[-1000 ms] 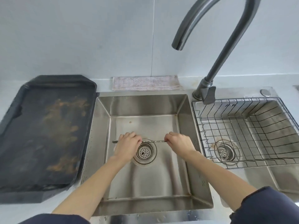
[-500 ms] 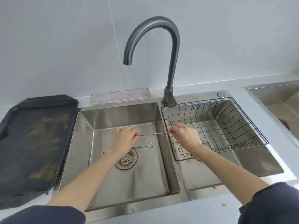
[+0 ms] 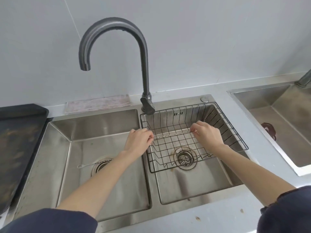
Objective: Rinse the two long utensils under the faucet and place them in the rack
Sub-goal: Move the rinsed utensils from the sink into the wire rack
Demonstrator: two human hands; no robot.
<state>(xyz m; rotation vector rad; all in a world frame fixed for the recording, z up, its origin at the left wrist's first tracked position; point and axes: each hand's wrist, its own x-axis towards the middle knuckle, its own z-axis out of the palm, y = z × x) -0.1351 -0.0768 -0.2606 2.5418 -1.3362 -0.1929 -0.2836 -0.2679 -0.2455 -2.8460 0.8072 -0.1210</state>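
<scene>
A thin twisted metal utensil (image 3: 171, 135) stretches level between my two hands, above the black wire rack (image 3: 235, 132) in the right basin. My left hand (image 3: 138, 142) pinches its left end over the divider between the basins. My right hand (image 3: 207, 134) pinches its right end over the rack. A second long utensil (image 3: 87, 164) with a small forked tip lies on the floor of the left basin (image 3: 104, 125), across the drain and partly hidden by my left forearm. The dark faucet (image 3: 144, 64) arches over the left basin; no water runs.
A dark stained tray (image 3: 18, 145) lies on the counter to the left. A folded cloth (image 3: 97, 104) rests behind the left basin. Another sink (image 3: 276, 115) sits at the far right.
Both hands lifted one utensil from the left basin floor and carried it to the right, over the rack. The other utensil stays by the left drain.
</scene>
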